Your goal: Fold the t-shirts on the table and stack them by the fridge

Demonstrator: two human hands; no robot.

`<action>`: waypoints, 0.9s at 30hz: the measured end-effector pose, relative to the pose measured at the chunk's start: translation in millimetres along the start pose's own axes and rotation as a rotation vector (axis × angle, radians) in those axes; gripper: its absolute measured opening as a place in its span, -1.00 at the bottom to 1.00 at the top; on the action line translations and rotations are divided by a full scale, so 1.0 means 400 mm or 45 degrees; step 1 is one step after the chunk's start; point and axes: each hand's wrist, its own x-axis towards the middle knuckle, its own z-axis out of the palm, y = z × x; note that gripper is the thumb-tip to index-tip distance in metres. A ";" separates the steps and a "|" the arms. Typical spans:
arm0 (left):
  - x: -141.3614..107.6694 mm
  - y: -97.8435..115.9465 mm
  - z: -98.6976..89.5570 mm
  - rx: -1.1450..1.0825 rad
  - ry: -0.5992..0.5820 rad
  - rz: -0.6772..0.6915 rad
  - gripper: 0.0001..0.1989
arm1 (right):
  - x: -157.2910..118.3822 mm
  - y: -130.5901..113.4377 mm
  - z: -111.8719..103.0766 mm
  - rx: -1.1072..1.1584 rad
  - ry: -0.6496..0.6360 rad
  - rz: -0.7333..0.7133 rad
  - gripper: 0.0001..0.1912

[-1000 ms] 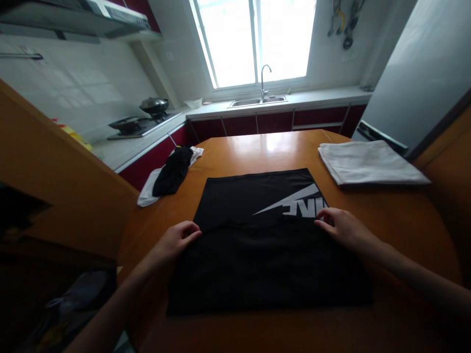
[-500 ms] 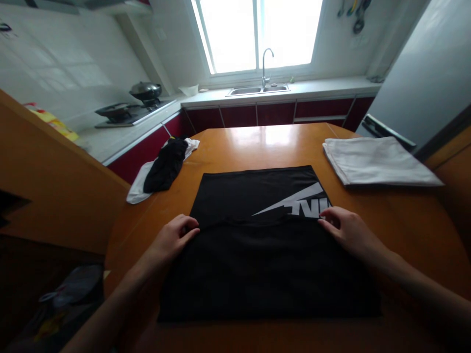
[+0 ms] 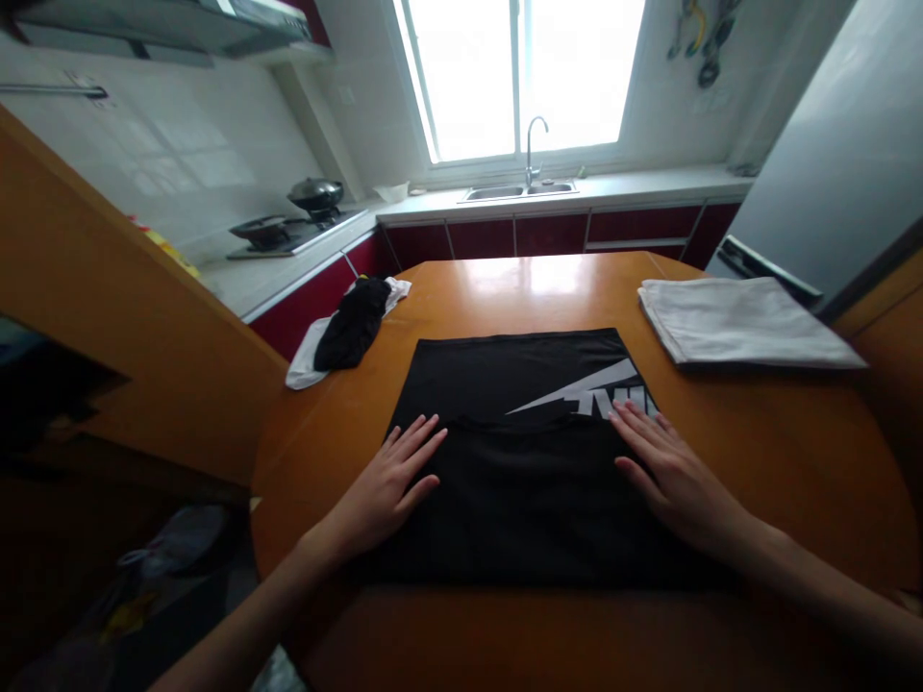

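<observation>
Our counter (image 3: 779,432) bears the black garment (image 3: 519,509), doubled over before us; the white cloth (image 3: 750,322) sits apart, likely leaving working room. Our left hand (image 3: 393,476) and right hand (image 3: 674,476) lie spread wide at the garment's fold, seemingly flattening it.

Left hand (image 3: 393,481) and right hand (image 3: 667,466) spread flat on folded black shirt (image 3: 534,509), wooden table (image 3: 519,639)

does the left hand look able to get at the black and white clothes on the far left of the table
Probably yes: the left hand is open on the black shirt, and only bare tabletop shows between it and the bundle.
</observation>
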 end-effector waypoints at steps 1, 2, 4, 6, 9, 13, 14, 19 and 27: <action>-0.012 0.006 -0.006 -0.004 0.003 -0.003 -0.40 | -0.009 -0.002 -0.005 0.017 0.006 -0.024 -0.39; -0.024 0.013 -0.009 -0.006 0.001 -0.006 -0.40 | -0.020 -0.005 -0.007 0.036 -0.008 -0.053 -0.38; -0.046 0.026 -0.006 -0.008 -0.016 -0.011 -0.40 | -0.040 -0.011 -0.001 0.059 -0.074 -0.113 -0.38; -0.060 0.035 0.005 -0.011 -0.034 -0.012 -0.41 | -0.054 -0.017 0.011 0.050 -0.144 -0.159 -0.38; -0.074 0.042 0.009 -0.033 -0.012 -0.033 -0.42 | -0.062 -0.025 0.013 0.021 -0.127 -0.187 -0.39; -0.111 0.049 -0.019 -0.101 0.092 -0.017 -0.47 | -0.079 -0.032 -0.024 0.044 -0.002 -0.269 -0.45; -0.126 0.049 -0.026 -0.122 0.103 0.012 -0.49 | -0.088 -0.030 -0.034 0.054 0.004 -0.310 -0.47; -0.212 0.020 -0.036 -0.179 0.116 0.155 -0.63 | -0.159 0.006 -0.058 0.040 0.028 -0.465 -0.57; -0.285 -0.022 -0.049 -0.156 0.116 0.251 -0.64 | -0.223 0.050 -0.079 -0.043 0.029 -0.525 -0.56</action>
